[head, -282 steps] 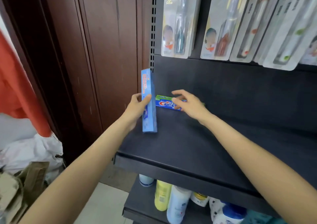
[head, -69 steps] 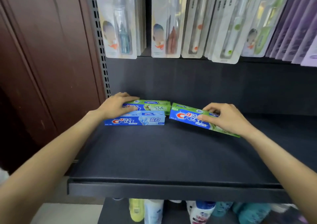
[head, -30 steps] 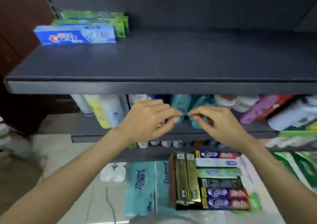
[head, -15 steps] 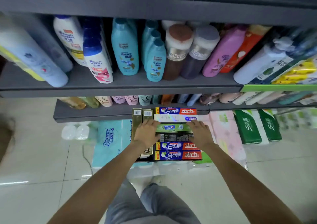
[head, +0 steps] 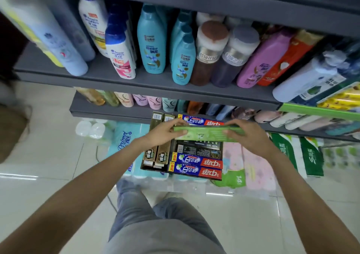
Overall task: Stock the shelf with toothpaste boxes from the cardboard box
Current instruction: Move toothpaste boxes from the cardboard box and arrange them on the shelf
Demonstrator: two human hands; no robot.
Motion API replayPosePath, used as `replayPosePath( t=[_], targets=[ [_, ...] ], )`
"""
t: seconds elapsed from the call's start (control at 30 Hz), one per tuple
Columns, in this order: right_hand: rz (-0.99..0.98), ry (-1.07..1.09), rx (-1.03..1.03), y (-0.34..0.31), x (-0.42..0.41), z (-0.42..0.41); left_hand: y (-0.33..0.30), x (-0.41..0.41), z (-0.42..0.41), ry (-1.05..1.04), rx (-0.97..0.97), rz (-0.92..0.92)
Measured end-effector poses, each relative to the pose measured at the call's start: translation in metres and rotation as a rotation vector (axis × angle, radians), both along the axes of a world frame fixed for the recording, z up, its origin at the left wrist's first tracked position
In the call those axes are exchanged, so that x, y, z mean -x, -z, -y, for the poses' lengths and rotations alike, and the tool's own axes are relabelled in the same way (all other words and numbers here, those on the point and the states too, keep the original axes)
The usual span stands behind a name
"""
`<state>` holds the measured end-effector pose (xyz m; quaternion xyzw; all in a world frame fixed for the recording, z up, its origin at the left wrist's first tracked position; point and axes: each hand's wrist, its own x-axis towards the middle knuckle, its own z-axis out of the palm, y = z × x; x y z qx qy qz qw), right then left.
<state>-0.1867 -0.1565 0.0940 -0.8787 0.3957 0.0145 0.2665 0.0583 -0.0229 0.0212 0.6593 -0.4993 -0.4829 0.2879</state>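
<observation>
A green toothpaste box [head: 206,134] is lifted just above the cardboard box [head: 145,168] on the floor. My left hand [head: 163,135] grips its left end and my right hand [head: 247,137] grips its right end. Inside the cardboard box lie blue-and-red toothpaste boxes [head: 195,169], a dark box [head: 198,149] and two gold boxes [head: 155,152] along the left side. The toothpaste shelf above is out of view.
Shampoo bottles [head: 152,41] crowd the grey shelf [head: 148,81] above the box, and a lower shelf [head: 109,113] holds more bottles. Tissue packs [head: 121,142] and paper rolls [head: 311,156] surround the cardboard box on the tiled floor. My legs are below.
Both hands dropped from the top shelf to the cardboard box on the floor. They took hold of the green toothpaste box and raised it out of the box.
</observation>
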Motion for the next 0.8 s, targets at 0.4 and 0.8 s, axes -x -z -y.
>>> replayPosePath(
  t=[0.4, 0.8],
  targets=[
    [0.524, -0.352, 0.212, -0.159, -0.128, -0.016, -0.221, -0.122, -0.059, -0.487, 0.635, -0.098],
    [0.976, -0.404, 1.065, -0.234, -0.276, 0.008, -0.304, -0.184, -0.054, -0.328, 0.611, 0.455]
  ],
)
